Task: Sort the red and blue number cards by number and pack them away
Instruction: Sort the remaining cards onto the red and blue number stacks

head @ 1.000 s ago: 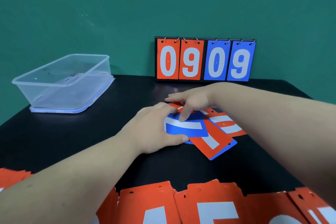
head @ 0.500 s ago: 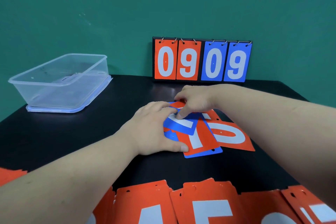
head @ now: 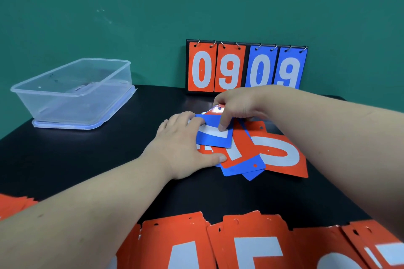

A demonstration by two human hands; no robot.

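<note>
The left hand (head: pixel 183 144) lies palm down on the left of the loose card pile (head: pixel 282 153) at mid-table (head: pixel 87 159), fingers fairly straight, thumb pressing the near edge. The right hand (head: pixel 238 105) reaches in from the right, fingers curled at the pile's far edge, pinching the top blue card (head: pixel 215 138). That card lies face up with its left part hidden, so its long axis cannot be told.

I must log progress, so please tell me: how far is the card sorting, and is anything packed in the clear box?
Done: red cards lie in overlapping stacks along the near edge, a 5 showing. In hand: the left hand presses the mixed pile while the right hand pinches its top blue card. Left: sorting that pile; no card shows in the clear box, so packing seems not begun.
</note>
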